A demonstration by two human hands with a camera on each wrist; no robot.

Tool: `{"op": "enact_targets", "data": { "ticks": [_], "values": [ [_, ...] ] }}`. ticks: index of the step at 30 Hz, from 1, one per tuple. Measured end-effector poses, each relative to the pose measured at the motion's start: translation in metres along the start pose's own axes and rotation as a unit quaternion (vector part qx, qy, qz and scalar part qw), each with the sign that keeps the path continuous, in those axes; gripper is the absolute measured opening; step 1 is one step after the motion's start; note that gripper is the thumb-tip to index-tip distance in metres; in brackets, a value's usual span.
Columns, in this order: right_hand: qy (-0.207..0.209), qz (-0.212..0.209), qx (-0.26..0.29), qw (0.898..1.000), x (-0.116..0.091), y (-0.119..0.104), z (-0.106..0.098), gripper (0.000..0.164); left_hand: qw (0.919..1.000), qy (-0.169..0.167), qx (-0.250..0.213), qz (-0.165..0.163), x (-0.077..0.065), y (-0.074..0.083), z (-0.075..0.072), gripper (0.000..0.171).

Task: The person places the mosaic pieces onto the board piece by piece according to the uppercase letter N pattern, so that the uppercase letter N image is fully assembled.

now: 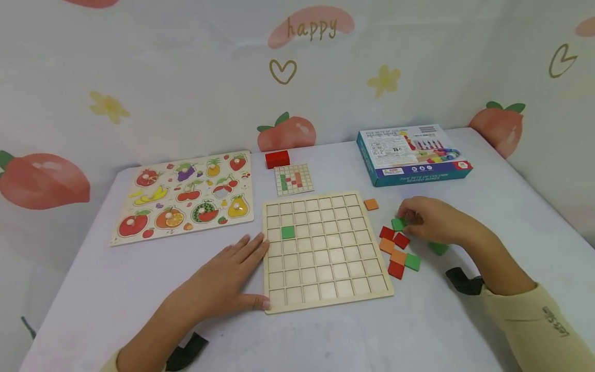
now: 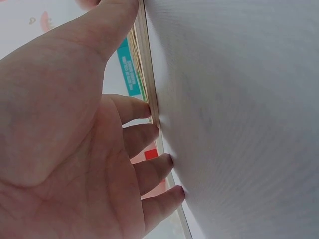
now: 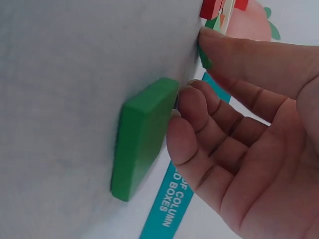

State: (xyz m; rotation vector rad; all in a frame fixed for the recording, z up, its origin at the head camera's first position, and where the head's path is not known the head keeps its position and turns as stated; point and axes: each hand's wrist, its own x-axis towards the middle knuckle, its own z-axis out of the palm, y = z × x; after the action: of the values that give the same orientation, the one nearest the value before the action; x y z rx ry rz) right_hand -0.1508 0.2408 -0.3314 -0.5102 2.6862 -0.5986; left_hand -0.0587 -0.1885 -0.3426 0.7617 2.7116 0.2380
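Note:
My left hand (image 1: 218,281) lies spread along the left edge of the wooden grid board (image 1: 321,305), thumb and fingertips at its rim. In the left wrist view the palm (image 2: 55,144) shows, with the fingers against the board's side. One green tile (image 1: 288,232) sits in a cell of the second row. To the right of the board my right hand (image 1: 432,219) pinches a green tile (image 1: 398,224), its thumb on the tile in the right wrist view. Another green tile (image 3: 144,139) lies on the table beside the curled fingers (image 3: 182,139).
Red tiles (image 1: 396,269), orange tiles (image 1: 387,245) and a green tile (image 1: 412,262) lie right of the board. A pattern card (image 1: 304,188) and a red block (image 1: 277,159) are behind it. A fruit puzzle (image 1: 172,232) lies left, a boxed set (image 1: 420,175) at back right.

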Motion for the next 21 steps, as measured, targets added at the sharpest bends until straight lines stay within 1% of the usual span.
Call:
{"op": "enact_targets", "data": {
  "ticks": [7,11,14,18,21],
  "values": [
    [-0.009,0.037,0.058,0.998,-0.0005,0.0076,-0.0032,0.024,1.0000,0.002,0.003,0.004,0.0002,0.0004,-0.0006,0.112],
    [-0.001,0.036,0.081,0.996,-0.0013,0.0090,-0.0038,0.015,1.0000,0.000,0.003,0.001,0.0004,0.0007,-0.0005,0.112],
    [0.005,0.035,0.098,0.995,-0.0013,0.0075,-0.0044,0.012,1.0000,0.001,0.002,-0.001,-0.0001,0.0008,-0.0001,0.112],
    [0.015,0.043,0.120,0.992,-0.0016,0.0046,-0.0050,0.017,1.0000,0.002,0.000,-0.002,-0.0007,0.0007,0.0002,0.112],
    [0.034,0.041,0.136,0.989,-0.0027,0.0004,-0.0058,0.019,1.0000,0.002,0.001,-0.002,-0.0010,0.0003,-0.0004,0.113]
  ]
}}
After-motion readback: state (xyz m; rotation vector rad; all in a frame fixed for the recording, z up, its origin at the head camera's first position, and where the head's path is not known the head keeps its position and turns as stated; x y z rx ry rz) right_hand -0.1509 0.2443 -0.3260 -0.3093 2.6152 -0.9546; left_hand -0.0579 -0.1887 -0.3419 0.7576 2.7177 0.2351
